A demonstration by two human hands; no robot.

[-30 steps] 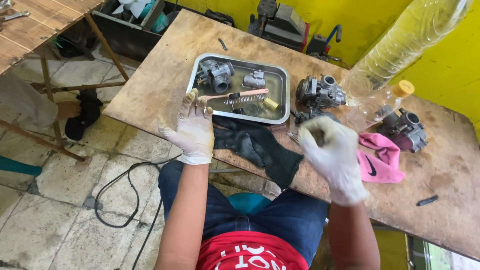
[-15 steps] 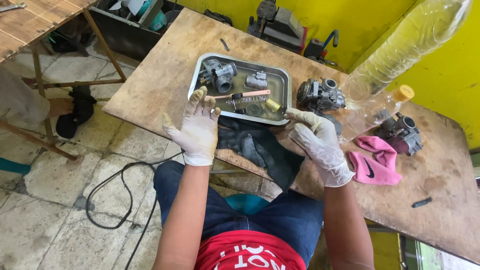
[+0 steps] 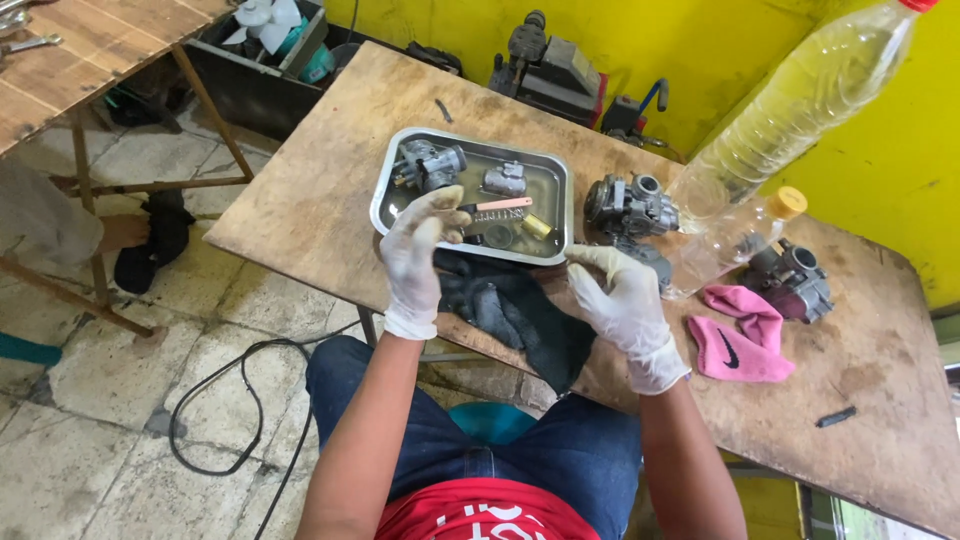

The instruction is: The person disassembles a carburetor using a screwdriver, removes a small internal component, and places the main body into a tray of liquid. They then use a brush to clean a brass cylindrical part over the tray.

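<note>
gloved left hand [image 3: 418,252] over metal tray [image 3: 385,190] – right hand [image 3: 617,300] beside black cloth [image 3: 520,315], fingers spread

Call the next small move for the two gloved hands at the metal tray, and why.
Probably lower the left hand onto the brush in the metal tray: its fingers hover just short of the handle, holding nothing. The right hand is empty at the tray's near corner, placed to steady it.

Yellow wall [image 3: 440,25], worn tiled floor [image 3: 120,440], wooden workbench [image 3: 330,190]
</note>
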